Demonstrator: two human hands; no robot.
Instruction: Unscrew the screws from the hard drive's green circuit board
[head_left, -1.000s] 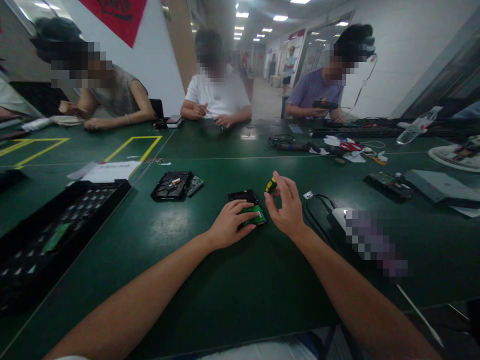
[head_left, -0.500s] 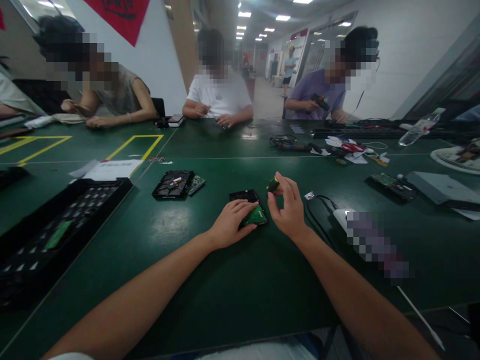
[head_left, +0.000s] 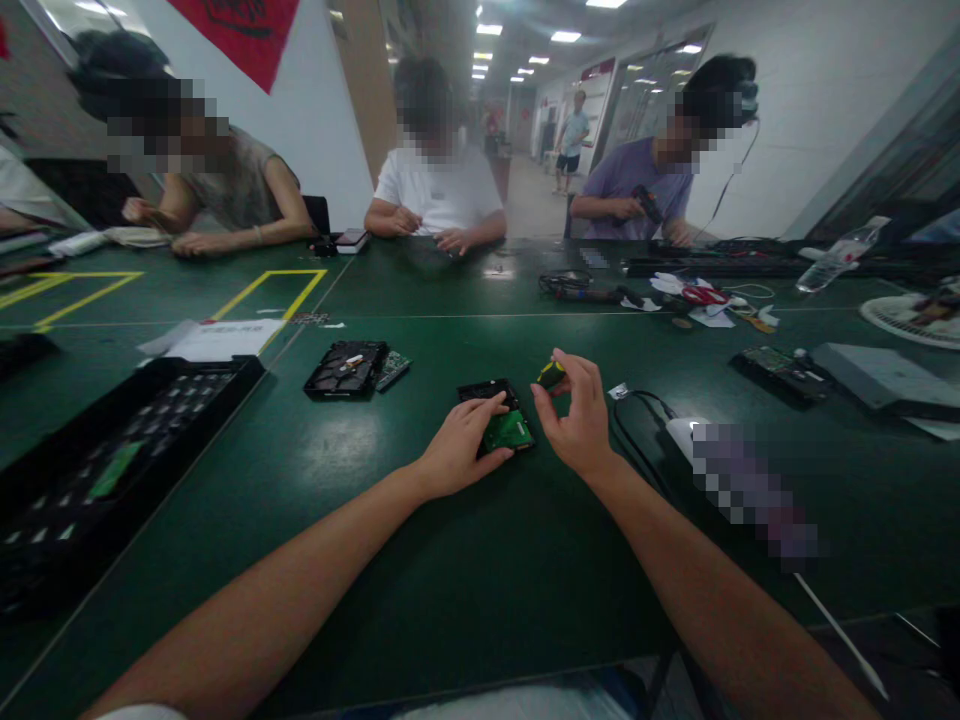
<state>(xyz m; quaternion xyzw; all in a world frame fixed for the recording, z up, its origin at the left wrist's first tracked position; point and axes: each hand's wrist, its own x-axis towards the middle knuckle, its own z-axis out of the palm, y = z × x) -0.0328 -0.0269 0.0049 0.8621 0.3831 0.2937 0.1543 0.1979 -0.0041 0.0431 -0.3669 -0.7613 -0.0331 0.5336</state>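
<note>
My left hand (head_left: 459, 448) grips a black hard drive (head_left: 484, 391) on the table, its fingers across the left side and its thumb along the near edge. A green circuit board (head_left: 511, 430) shows on the drive's near half. Just right of the drive, my right hand (head_left: 577, 415) is raised and closed round the short black-and-yellow handle of a screwdriver (head_left: 551, 374); its shaft cannot be made out. To the left lies another opened drive (head_left: 346, 369), with a small loose circuit board (head_left: 394, 371) beside it.
A long black tray (head_left: 238, 372) with a green board inside stands at left. On the right are a power strip (head_left: 681, 432) with a cable, another drive (head_left: 784, 373) and a grey box (head_left: 892, 375). Three people sit across the green table (head_left: 480, 600); a bottle (head_left: 844, 255) lies at far right.
The screwdriver handle has turned and tilted a little in my right hand. My left fingers have shifted slightly, uncovering more of the green board. The drive stays in place.
</note>
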